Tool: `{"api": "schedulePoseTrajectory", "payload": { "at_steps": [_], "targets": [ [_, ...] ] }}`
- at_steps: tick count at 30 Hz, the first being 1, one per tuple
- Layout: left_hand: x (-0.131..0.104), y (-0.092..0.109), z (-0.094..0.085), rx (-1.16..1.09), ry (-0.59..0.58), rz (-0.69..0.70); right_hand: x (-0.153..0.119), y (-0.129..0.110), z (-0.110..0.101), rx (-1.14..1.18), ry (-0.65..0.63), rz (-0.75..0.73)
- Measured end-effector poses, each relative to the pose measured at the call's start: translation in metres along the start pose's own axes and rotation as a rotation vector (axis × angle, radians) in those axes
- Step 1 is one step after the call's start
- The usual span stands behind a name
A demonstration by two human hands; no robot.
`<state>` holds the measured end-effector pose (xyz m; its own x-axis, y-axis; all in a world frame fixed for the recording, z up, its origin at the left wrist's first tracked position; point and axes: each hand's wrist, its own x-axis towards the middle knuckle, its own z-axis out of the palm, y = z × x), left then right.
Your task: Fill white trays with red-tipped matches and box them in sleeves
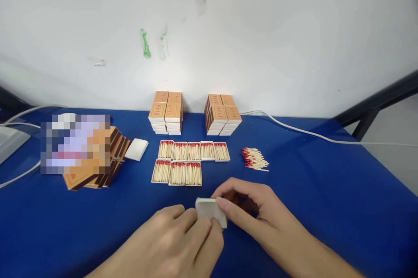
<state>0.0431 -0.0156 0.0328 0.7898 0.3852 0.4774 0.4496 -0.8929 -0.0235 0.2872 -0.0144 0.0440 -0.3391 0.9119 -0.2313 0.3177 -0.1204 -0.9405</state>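
Note:
A small white matchbox tray (209, 209) is held between my two hands near the front of the blue table. My left hand (183, 239) has its fingers curled over the tray's lower part. With thumb and forefinger, my right hand (254, 208) pinches the tray's upper right edge. Just beyond are two rows of open trays filled with red-tipped matches (193, 173). To their right lies a loose pile of matches (256, 159). The inside of the held tray cannot be made out.
Two stacks of orange matchboxes, one left (166, 110) and one right (222, 112), stand by the wall. More matchboxes (81, 175) are heaped at the left, beside a white tray (136, 149). A white cable (294, 133) runs along the back right.

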Motion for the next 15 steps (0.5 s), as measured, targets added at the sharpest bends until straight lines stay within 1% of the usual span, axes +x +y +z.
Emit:
{"api": "schedulePoseTrajectory", "payload": {
  "at_steps": [1, 2, 3, 5, 7, 8, 11, 12, 13, 14, 15],
  "targets": [
    [-0.001, 0.001, 0.003, -0.008, -0.009, 0.002, -0.001, 0.001, -0.001, -0.01, -0.017, 0.007],
    [-0.003, 0.001, 0.007, -0.016, -0.018, 0.002, -0.001, 0.003, -0.002, -0.043, -0.008, -0.001],
    [-0.005, 0.002, 0.011, -0.023, -0.026, 0.0, -0.002, 0.005, -0.003, -0.102, 0.03, -0.026],
    [-0.008, 0.003, 0.017, -0.036, -0.039, -0.006, 0.0, 0.009, -0.007, -0.27, 0.146, -0.122],
    [-0.011, 0.003, 0.021, -0.038, -0.046, -0.016, 0.005, 0.01, -0.014, -0.445, 0.215, -0.271],
    [-0.012, 0.003, 0.021, -0.036, -0.046, -0.023, 0.01, 0.009, -0.019, -0.523, 0.208, -0.356],
    [-0.01, -0.001, 0.018, -0.037, -0.033, -0.04, 0.032, -0.004, -0.033, -0.778, 0.121, -0.619],
    [-0.009, -0.002, 0.016, -0.038, -0.024, -0.048, 0.04, -0.011, -0.037, -0.903, 0.129, -0.687],
    [-0.007, -0.003, 0.014, -0.037, -0.014, -0.057, 0.049, -0.019, -0.04, -1.044, 0.103, -0.723],
    [-0.006, -0.005, 0.012, -0.032, -0.001, -0.068, 0.058, -0.028, -0.042, -1.158, 0.047, -0.765],
    [-0.005, -0.006, 0.01, -0.02, 0.014, -0.081, 0.066, -0.036, -0.042, -1.235, -0.036, -0.81]
  ]
}}
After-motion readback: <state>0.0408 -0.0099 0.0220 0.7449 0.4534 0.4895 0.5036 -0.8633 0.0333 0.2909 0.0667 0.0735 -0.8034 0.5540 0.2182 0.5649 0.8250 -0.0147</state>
